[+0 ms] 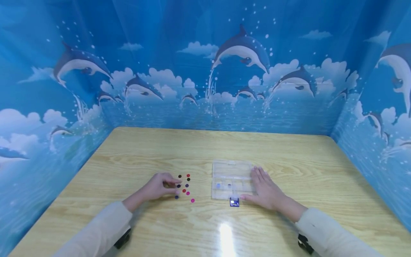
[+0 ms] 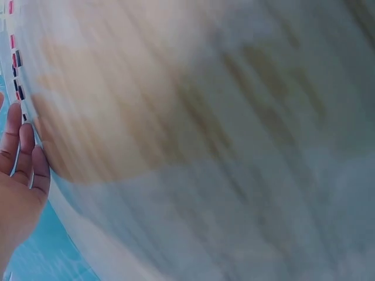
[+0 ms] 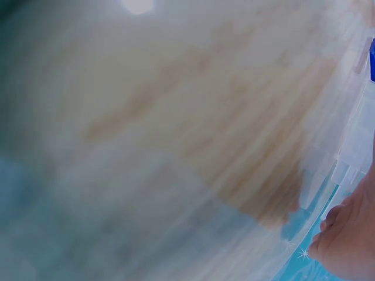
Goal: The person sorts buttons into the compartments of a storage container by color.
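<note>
Several small round discs (image 1: 187, 193) in black, red, pink and dark blue lie loosely grouped on the table. My left hand (image 1: 159, 186) is at their left side, thumb and forefinger apart around a dark disc (image 1: 178, 186); no disc shows clearly held. In the left wrist view the other fingers (image 2: 24, 146) are only slightly bent. A clear plastic compartment box (image 1: 222, 194) lies with its lid (image 1: 229, 167) laid back. Two of its cells show a bluish piece (image 1: 218, 186) and a dark one (image 1: 229, 185). My right hand (image 1: 264, 191) rests along the box's right side, fingers straight.
A blue latch (image 1: 234, 202) juts from the box's front edge. The wood-grain table (image 1: 154, 146) reaches back to a blue dolphin-print curtain (image 1: 179, 117), which also hangs at both sides. Light glares off the table (image 1: 226, 237) in front of the box.
</note>
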A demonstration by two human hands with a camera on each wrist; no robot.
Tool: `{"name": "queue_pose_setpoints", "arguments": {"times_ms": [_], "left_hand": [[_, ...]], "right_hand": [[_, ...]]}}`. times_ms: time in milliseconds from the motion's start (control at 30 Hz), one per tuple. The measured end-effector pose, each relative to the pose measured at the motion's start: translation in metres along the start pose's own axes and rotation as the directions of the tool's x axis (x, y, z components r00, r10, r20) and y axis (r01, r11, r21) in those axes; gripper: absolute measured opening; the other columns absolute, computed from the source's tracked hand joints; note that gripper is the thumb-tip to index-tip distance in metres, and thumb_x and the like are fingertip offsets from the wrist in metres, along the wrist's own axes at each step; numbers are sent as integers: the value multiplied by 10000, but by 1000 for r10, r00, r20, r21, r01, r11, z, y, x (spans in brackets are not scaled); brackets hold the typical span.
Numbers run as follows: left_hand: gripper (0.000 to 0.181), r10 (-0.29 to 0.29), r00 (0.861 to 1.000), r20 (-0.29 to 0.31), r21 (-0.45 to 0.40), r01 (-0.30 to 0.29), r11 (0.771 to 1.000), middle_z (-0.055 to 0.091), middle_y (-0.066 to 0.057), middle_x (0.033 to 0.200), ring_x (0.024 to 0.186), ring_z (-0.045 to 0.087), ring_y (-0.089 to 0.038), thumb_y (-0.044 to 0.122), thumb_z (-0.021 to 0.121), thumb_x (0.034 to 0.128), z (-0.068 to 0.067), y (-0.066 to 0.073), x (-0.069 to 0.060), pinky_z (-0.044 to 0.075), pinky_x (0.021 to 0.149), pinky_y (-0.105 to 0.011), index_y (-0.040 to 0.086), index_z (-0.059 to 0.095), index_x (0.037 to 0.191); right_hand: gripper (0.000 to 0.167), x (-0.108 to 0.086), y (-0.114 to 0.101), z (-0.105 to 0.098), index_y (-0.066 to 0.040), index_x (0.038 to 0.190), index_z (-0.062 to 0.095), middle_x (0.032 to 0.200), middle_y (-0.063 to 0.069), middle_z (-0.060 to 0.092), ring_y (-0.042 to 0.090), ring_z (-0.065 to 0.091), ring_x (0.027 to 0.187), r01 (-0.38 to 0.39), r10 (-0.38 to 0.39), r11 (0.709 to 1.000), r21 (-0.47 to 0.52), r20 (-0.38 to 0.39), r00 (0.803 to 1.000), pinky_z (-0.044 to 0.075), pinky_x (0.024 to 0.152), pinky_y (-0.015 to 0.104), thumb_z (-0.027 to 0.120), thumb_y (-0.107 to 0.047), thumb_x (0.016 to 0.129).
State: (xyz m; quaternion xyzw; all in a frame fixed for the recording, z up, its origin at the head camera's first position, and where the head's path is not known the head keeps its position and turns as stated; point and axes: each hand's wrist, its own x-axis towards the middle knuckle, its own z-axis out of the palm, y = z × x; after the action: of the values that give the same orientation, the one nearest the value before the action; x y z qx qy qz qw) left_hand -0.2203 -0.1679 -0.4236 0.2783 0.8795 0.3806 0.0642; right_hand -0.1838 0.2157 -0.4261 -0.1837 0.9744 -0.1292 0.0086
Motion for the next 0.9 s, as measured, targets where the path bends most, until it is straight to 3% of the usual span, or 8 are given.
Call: {"name": "queue_pose_setpoints", "arguments": {"times_ms": [233, 500, 900], "left_hand": [[392, 24, 999, 23, 24, -25, 999, 665, -57, 851, 757, 545, -72, 250, 768, 716, -1, -2, -5, 487, 672, -194, 16, 689, 1021], [360, -27, 995, 93, -11, 28, 1000, 647, -58, 935, 837, 546, -97, 281, 754, 730, -3, -1, -8, 485, 740, -186, 55, 700, 1004], [238, -6, 996, 85, -19, 7, 1000, 637, -48, 920, 852, 537, -89, 214, 748, 741, 1, -1, -8, 474, 764, -186, 66, 718, 924]], "right_hand": [[1006, 0, -1, 0, 152, 1390, 204, 1464, 336, 184, 467, 150, 1377, -3, 3, 1000, -6, -1, 1000, 170, 1126, 533, 524, -616, 824], [1011, 0, -1, 0, 148, 1394, 198, 1468, 332, 178, 466, 140, 1380, -11, 11, 1000, -5, 1, 1000, 166, 1125, 539, 522, -621, 823], [999, 0, -2, -1, 149, 1393, 200, 1464, 336, 181, 470, 147, 1376, -10, 10, 1000, -14, 7, 1000, 170, 1123, 540, 519, -613, 830]]}}
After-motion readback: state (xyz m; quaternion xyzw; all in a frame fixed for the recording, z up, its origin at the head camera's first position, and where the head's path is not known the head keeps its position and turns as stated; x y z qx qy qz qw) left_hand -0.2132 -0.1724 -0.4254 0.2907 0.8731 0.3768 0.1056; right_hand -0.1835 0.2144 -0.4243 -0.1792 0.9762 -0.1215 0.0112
